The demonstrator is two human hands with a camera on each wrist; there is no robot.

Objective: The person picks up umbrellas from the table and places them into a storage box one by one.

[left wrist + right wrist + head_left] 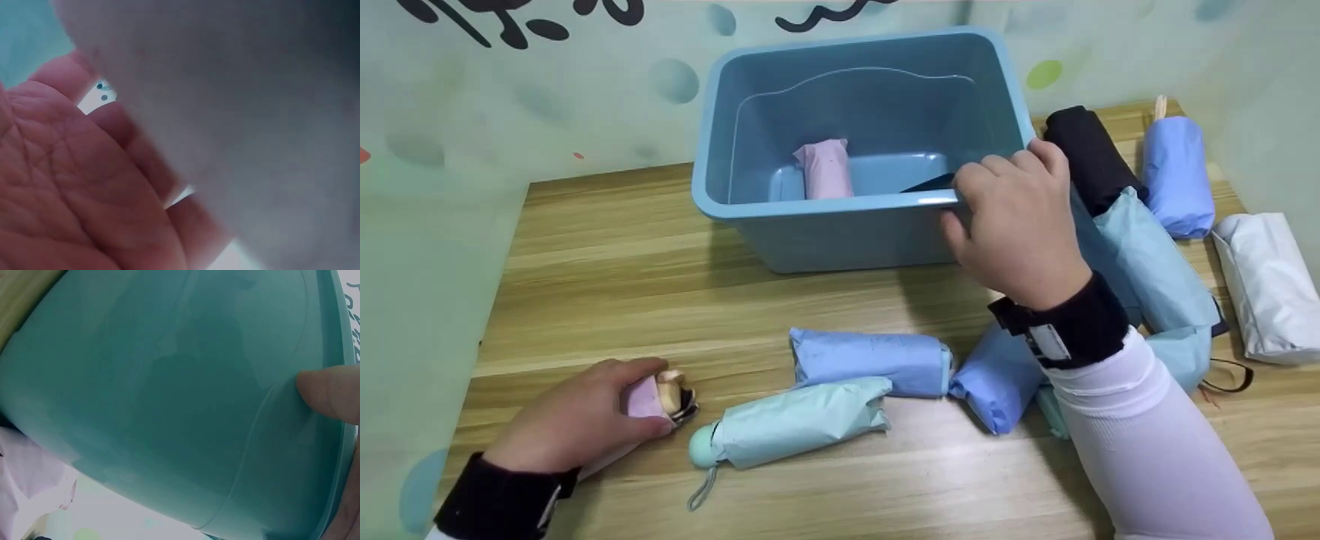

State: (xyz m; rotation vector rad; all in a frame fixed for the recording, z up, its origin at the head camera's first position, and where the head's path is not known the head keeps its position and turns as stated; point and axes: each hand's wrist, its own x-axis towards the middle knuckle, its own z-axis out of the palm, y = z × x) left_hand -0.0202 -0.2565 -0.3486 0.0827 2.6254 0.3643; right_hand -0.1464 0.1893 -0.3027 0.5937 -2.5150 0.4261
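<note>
At the lower left of the head view, my left hand grips a folded pink umbrella, its beige handle end and dark strap poking out between thumb and fingers. The left wrist view has my palm with a blurred greyish surface covering much of it. My right hand holds the near right rim of a blue plastic bin, fingers over the edge. In the right wrist view the thumb presses the bin's outer wall. Inside the bin lies another pink folded umbrella and a dark piece.
A mint umbrella and a blue one lie in front of the bin. Right of them are another blue one, light-blue, black, periwinkle and white umbrellas. Patterned walls border the wooden table.
</note>
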